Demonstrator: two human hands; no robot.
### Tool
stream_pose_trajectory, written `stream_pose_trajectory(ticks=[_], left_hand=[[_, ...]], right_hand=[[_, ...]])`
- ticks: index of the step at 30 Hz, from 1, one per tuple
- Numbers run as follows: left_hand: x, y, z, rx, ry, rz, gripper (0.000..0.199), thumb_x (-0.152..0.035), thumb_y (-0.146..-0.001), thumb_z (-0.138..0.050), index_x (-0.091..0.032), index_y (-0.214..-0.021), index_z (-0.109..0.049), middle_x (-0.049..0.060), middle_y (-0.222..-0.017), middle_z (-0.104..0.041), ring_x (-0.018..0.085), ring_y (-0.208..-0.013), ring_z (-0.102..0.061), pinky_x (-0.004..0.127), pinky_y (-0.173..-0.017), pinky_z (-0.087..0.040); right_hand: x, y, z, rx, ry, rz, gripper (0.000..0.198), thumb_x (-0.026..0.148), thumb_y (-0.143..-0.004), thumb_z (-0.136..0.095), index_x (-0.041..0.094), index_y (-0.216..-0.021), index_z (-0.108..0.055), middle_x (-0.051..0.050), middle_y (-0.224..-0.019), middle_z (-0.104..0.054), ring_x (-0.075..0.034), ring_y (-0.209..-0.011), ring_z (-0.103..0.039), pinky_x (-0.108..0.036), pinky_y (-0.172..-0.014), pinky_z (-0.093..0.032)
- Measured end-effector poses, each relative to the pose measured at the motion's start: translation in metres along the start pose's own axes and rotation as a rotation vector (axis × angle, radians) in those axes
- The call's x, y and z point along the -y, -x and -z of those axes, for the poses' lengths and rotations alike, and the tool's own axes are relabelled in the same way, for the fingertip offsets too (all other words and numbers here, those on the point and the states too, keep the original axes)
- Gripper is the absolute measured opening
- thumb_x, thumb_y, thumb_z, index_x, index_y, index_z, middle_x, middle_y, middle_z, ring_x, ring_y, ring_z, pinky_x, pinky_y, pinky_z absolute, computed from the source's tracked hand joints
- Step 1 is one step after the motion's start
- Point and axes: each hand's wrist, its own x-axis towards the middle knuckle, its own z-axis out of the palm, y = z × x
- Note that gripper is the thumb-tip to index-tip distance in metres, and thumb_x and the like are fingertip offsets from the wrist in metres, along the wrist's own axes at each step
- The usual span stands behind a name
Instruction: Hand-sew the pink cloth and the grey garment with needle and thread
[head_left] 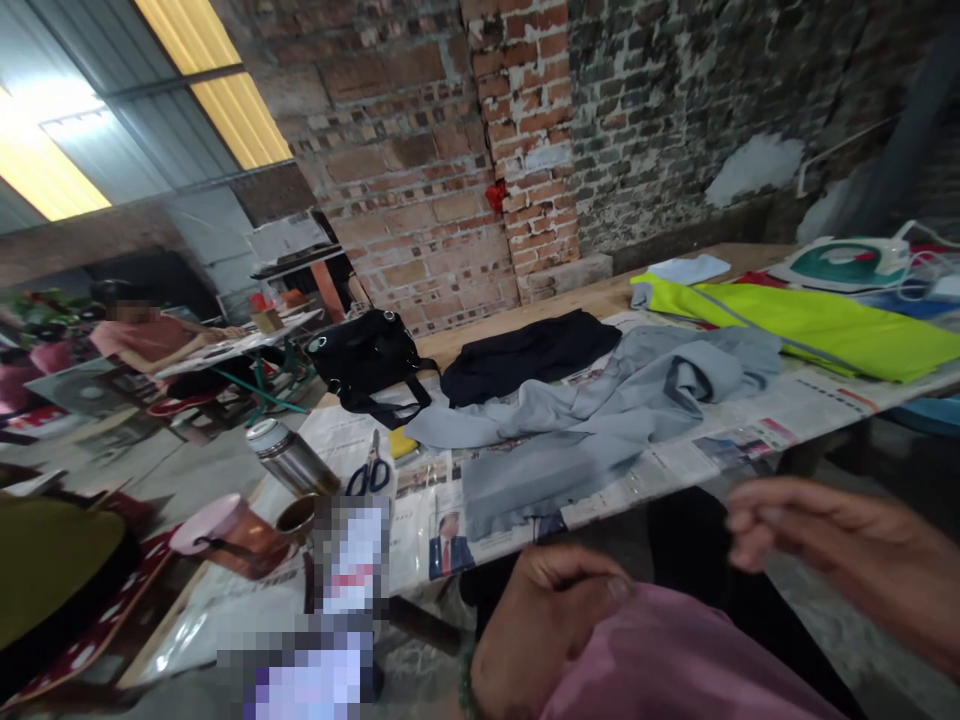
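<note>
"So, how did the pink cloth [667,665] look?"

"Dusky, plain and softly creased; it was before the table [757,257], against the left hand [551,625]. The right hand [847,550] was apart."

"And each grip?"

"Curled; how fully closed, or on what, couldn't be told."

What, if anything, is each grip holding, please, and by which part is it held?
The left grip pinches the pink cloth at its upper edge. Whether the right grip holds anything cannot be told.
</note>
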Motion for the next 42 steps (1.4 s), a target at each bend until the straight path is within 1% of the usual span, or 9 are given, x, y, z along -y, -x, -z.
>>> stream_pose_trajectory(ticks=[4,8,13,22,29,33,37,39,42], left_hand=[[-0.009,-0.001,0.000,-0.036,0.051,-0.013,0.021,-0.034,-0.065,-0.070,-0.013,-0.066,-0.069,-0.009,-0.034,-0.033,0.002,-0.033,-0.023,0.020,-0.035,-0.012],[-0.009,-0.005,0.004,-0.031,0.142,-0.016,0.020,-0.033,-0.065,-0.070,-0.013,-0.064,-0.066,-0.010,-0.034,-0.033,0.002,-0.031,-0.023,0.018,-0.034,-0.015],[-0.001,-0.010,0.008,0.018,0.234,-0.054,0.018,-0.027,-0.066,-0.070,-0.013,-0.077,-0.068,-0.011,-0.035,-0.033,0.001,-0.030,-0.021,0.017,-0.033,-0.015],[0.011,-0.016,0.011,0.071,0.313,-0.151,0.028,-0.019,-0.063,-0.070,-0.016,-0.091,-0.066,-0.012,-0.038,-0.034,0.001,-0.028,-0.022,0.016,-0.031,-0.017],[0.014,-0.011,0.003,-0.018,0.070,-0.103,0.030,-0.018,-0.065,-0.069,-0.015,-0.094,-0.067,-0.008,-0.048,-0.043,0.002,-0.038,-0.032,0.016,-0.039,-0.025],[0.007,-0.004,0.009,-0.080,-0.140,-0.163,0.052,-0.010,-0.061,-0.068,-0.022,-0.111,-0.062,0.004,-0.089,-0.062,0.010,-0.062,-0.052,0.019,-0.054,-0.038],[-0.002,0.001,0.029,-0.187,-0.320,-0.293,0.047,-0.014,-0.061,-0.070,-0.028,-0.106,-0.065,0.008,-0.131,-0.045,0.022,-0.098,-0.053,0.025,-0.069,-0.045],[-0.006,0.001,0.035,-0.317,-0.379,-0.408,0.025,-0.018,-0.067,-0.067,-0.025,-0.090,-0.071,0.008,-0.118,-0.056,0.023,-0.100,-0.052,0.027,-0.074,-0.044],[-0.013,0.000,0.034,-0.449,-0.431,-0.571,0.012,-0.020,-0.074,-0.060,-0.022,-0.076,-0.072,0.004,-0.078,-0.062,0.016,-0.072,-0.056,0.024,-0.063,-0.043]], right_hand=[[0.014,0.002,-0.065,0.400,0.035,-0.010,0.032,0.040,-0.070,-0.065,0.025,-0.099,-0.064,-0.004,-0.082,-0.063,-0.017,-0.075,-0.057,-0.030,-0.069,-0.045],[0.018,-0.001,-0.092,0.445,0.109,0.096,0.016,0.035,-0.071,-0.063,0.021,-0.076,-0.067,0.000,-0.070,-0.057,-0.010,-0.062,-0.048,-0.021,-0.056,-0.039],[0.023,-0.010,-0.095,0.367,-0.016,-0.067,0.030,0.046,-0.072,-0.060,0.017,-0.068,-0.064,0.005,-0.048,-0.040,-0.004,-0.043,-0.031,-0.018,-0.042,-0.024],[0.028,-0.009,-0.094,0.347,-0.336,-0.165,0.028,0.042,-0.069,-0.066,0.015,-0.070,-0.062,0.005,-0.050,-0.040,-0.004,-0.044,-0.032,-0.017,-0.041,-0.025],[0.025,-0.008,-0.097,0.349,-0.407,-0.186,0.026,0.040,-0.070,-0.066,0.015,-0.066,-0.059,0.005,-0.052,-0.042,-0.003,-0.044,-0.032,-0.018,-0.042,-0.025],[0.026,-0.009,-0.095,0.343,-0.379,-0.156,0.026,0.040,-0.070,-0.066,0.015,-0.068,-0.059,0.005,-0.051,-0.041,-0.003,-0.043,-0.033,-0.017,-0.041,-0.025],[0.027,-0.012,-0.094,0.321,-0.291,-0.129,0.029,0.043,-0.071,-0.064,0.015,-0.069,-0.058,0.006,-0.050,-0.042,-0.003,-0.042,-0.031,-0.017,-0.040,-0.023],[0.027,-0.013,-0.095,0.312,-0.263,-0.121,0.031,0.045,-0.071,-0.064,0.015,-0.069,-0.058,0.006,-0.050,-0.041,-0.003,-0.041,-0.031,-0.017,-0.040,-0.022],[0.027,-0.012,-0.096,0.307,-0.237,-0.119,0.032,0.047,-0.069,-0.064,0.015,-0.068,-0.057,0.007,-0.049,-0.039,-0.003,-0.041,-0.030,-0.017,-0.040,-0.022]])
